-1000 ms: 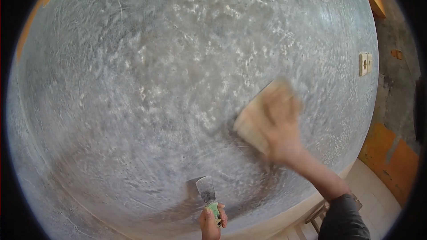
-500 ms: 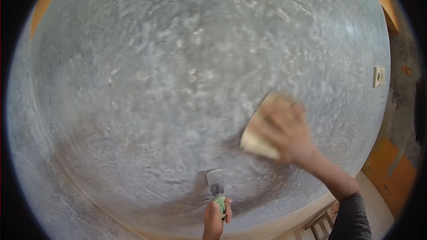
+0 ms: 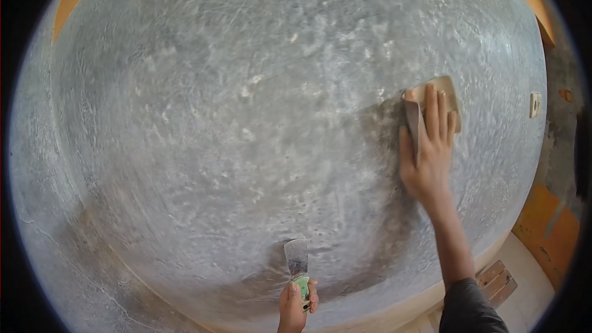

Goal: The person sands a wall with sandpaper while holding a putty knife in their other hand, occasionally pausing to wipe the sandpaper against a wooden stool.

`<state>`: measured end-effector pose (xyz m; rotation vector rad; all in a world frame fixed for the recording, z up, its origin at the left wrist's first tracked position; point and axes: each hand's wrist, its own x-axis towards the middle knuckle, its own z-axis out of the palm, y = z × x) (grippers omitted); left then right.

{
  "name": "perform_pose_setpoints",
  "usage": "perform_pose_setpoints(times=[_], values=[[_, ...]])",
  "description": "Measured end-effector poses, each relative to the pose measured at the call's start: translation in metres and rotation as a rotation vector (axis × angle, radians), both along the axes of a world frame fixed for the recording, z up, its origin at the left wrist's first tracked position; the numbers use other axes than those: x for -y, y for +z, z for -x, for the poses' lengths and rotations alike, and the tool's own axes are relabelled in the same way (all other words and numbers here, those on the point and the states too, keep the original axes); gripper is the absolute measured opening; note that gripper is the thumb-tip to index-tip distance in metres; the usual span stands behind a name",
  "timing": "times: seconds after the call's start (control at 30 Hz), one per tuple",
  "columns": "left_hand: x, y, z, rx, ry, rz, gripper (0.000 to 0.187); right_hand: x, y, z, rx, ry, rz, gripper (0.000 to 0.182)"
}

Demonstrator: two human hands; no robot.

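Observation:
Against the grey wall (image 3: 246,166), my right hand (image 3: 433,154) presses a folded tan sheet, perhaps sandpaper (image 3: 455,102), at the right of the view. Its fingers lie over the sheet, and one edge of the sheet sticks up between thumb and fingers. At the bottom centre, my left hand (image 3: 295,305) is wrapped round the green handle of a scraper (image 3: 297,259). The scraper's metal blade points upward, close to the wall.
A white socket (image 3: 535,105) is on the wall at the far right. Orange-painted surfaces (image 3: 542,222) show at the right edge and top corners. A brown slatted wooden piece (image 3: 496,282) stands at lower right.
My right hand has moved up and to the right over the wall with the sheet, which now looks folded at its left side. My left hand has hardly moved.

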<state>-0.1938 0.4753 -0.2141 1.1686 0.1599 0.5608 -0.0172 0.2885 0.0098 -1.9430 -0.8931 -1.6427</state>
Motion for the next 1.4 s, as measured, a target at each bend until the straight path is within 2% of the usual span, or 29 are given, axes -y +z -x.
perform_pose_setpoints(times=[0.03, 0.07, 0.13, 0.17, 0.23, 0.27, 0.33, 0.4, 0.47, 0.5, 0.57, 0.6, 0.63, 0.73, 0.87, 0.9, 0.97, 1.0, 1.07, 1.13, 1.17, 1.2, 1.23, 1.27, 1.33, 1.4], values=[[-0.005, 0.000, 0.002, 0.000, -0.026, 0.016, 0.050, -0.013, -0.005, 0.002, 0.049, -0.035, -0.100, 0.056], [-0.011, -0.003, 0.006, -0.006, -0.035, 0.012, 0.050, -0.027, -0.025, 0.013, 0.075, -0.155, 0.140, 0.051], [-0.023, -0.010, 0.012, 0.084, -0.118, 0.015, 0.057, -0.054, -0.074, 0.026, 0.176, 0.142, 0.542, 0.050], [-0.030, -0.013, 0.017, 0.078, -0.130, 0.010, 0.057, -0.053, -0.072, 0.025, 0.168, 0.132, 0.537, 0.050], [-0.040, -0.015, 0.023, 0.080, -0.183, 0.003, 0.056, -0.047, -0.033, 0.022, 0.074, 0.025, 0.234, 0.053], [-0.044, -0.014, 0.026, 0.078, -0.189, 0.000, 0.056, -0.049, -0.020, 0.018, 0.072, 0.019, 0.231, 0.053], [-0.046, -0.012, 0.033, 0.012, -0.177, 0.068, 0.049, -0.051, -0.005, 0.014, 0.026, -0.051, -0.287, 0.057], [-0.049, -0.011, 0.039, 0.001, -0.192, 0.100, 0.049, -0.068, -0.020, 0.036, 0.079, -0.122, 0.086, 0.064], [-0.054, -0.013, 0.042, 0.000, -0.201, 0.138, 0.049, -0.092, -0.054, 0.056, 0.079, 0.199, 0.564, 0.066], [-0.057, -0.015, 0.045, 0.008, -0.192, 0.135, 0.049, -0.091, -0.052, 0.048, 0.073, 0.196, 0.568, 0.066], [-0.062, -0.016, 0.048, 0.021, -0.186, 0.132, 0.048, -0.084, -0.026, 0.020, 0.305, 0.043, 0.317, 0.064], [-0.064, -0.015, 0.050, 0.025, -0.182, 0.112, 0.048, -0.073, 0.010, 0.050, 0.109, -0.067, 0.112, 0.057], [-0.065, -0.015, 0.052, 0.026, -0.177, 0.091, 0.048, -0.072, 0.015, 0.033, 0.220, -0.152, -0.128, 0.048], [-0.068, -0.017, 0.054, 0.034, -0.191, 0.088, 0.049, -0.079, 0.004, 0.034, 0.154, -0.075, -0.081, 0.053], [-0.066, -0.022, 0.054, 0.043, -0.175, 0.120, 0.049, -0.092, -0.078, 0.042, 0.258, 0.216, 0.689, 0.053], [-0.069, -0.026, 0.054, 0.075, -0.210, 0.140, 0.052, -0.082, -0.068, 0.035, 0.257, 0.218, 0.689, 0.053], [-0.068, -0.026, 0.051, 0.116, -0.238, 0.155, 0.055, -0.064, -0.026, 0.021, 0.293, 0.034, 0.252, 0.053], [-0.063, -0.024, 0.050, 0.072, -0.184, 0.149, 0.052, -0.055, -0.013, 0.040, 0.046, 0.008, -0.039, 0.048], [-0.058, -0.024, 0.049, 0.023, -0.132, 0.143, 0.049, -0.054, -0.042, 0.018, 0.104, -0.136, -0.273, 0.043], [-0.057, -0.027, 0.047, 0.068, -0.151, 0.156, 0.048, -0.078, -0.057, 0.068, -0.448, -0.740, 0.378, 0.056], [-0.058, -0.027, 0.045, 0.069, -0.141, 0.158, 0.048, -0.076, -0.092, 0.066, -0.444, -0.731, 0.382, 0.056], [-0.060, -0.026, 0.046, 0.111, -0.159, 0.120, 0.051, -0.070, -0.138, 0.052, -0.162, -0.277, 0.444, 0.059], [-0.059, -0.027, 0.046, 0.152, -0.177, 0.085, 0.054, -0.065, -0.162, 0.043, 0.117, 0.180, 0.485, 0.062], [-0.053, -0.026, 0.046, 0.146, -0.160, 0.096, 0.054, -0.057, -0.142, 0.036, 0.112, 0.198, 0.495, 0.062], [-0.053, -0.021, 0.044, 0.114, -0.169, 0.107, 0.053, -0.048, -0.087, 0.020, -0.152, -0.060, -0.156, 0.062], [-0.050, -0.025, 0.043, 0.118, -0.144, 0.108, 0.052, -0.054, -0.092, 0.017, -0.139, -0.043, -0.253, 0.061]])
